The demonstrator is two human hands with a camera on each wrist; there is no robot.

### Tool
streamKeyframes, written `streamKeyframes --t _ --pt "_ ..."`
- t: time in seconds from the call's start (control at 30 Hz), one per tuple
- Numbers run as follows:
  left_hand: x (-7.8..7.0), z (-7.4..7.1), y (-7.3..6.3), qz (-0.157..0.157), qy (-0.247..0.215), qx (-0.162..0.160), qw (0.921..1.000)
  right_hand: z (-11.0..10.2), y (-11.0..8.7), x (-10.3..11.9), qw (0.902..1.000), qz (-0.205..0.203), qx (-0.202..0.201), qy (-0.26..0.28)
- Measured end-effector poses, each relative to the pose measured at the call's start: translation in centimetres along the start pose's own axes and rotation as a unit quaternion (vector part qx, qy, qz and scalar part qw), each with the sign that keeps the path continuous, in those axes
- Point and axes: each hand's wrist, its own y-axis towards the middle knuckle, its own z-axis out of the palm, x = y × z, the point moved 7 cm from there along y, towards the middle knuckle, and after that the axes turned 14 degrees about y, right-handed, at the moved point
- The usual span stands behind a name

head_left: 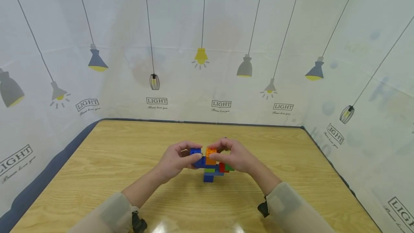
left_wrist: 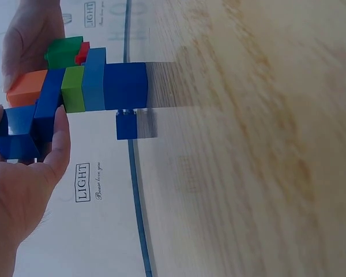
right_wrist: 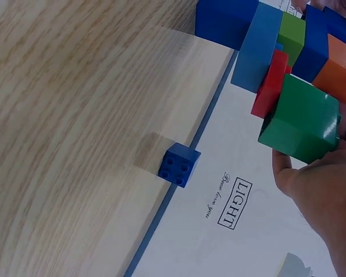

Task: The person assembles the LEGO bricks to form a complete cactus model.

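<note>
A tower of toy building bricks stands on the table between both hands. Its base is a dark blue brick (head_left: 208, 178), with a lighter blue brick (left_wrist: 94, 81) and a lime green brick (left_wrist: 73, 89) stacked above. A long dark blue brick (left_wrist: 48, 98) crosses higher up. My left hand (head_left: 174, 161) pinches the blue brick (left_wrist: 14, 134) at the top left between thumb and fingers. My right hand (head_left: 235, 155) grips the orange brick (head_left: 211, 156) beside it. Below the right hand, a red brick (right_wrist: 271, 83) and a green brick (right_wrist: 303, 118) jut out to the side.
A loose blue brick (right_wrist: 180, 164) sits on the wooden table (head_left: 129, 146) apart from the tower, hidden in the head view. White sheeting (head_left: 181, 82) printed with lamps rises behind the table and along both sides.
</note>
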Motion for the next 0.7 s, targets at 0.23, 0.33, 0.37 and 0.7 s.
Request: streamKeyframes --t 0.23,0.33,0.37,0.7 --pt "-0.07 0.04 0.04 0.001 -0.003 0.001 1.0 -0.03 0.03 0.0 0.9999 -0.009 -0.002 -0.006" --pt "-0.17 0.04 0.04 0.002 -0.003 0.001 1.0 -0.09 0.01 0.0 0.9999 -0.006 -0.007 -0.008" --pt "-0.19 0.04 0.04 0.003 -0.003 0.001 1.0 -0.09 0.0 0.01 0.9999 -0.006 -0.008 -0.009" --pt "0.04 0.12 0.09 0.002 -0.004 0.005 1.0 0.07 -0.3 0.18 0.9995 -0.018 -0.005 -0.026"
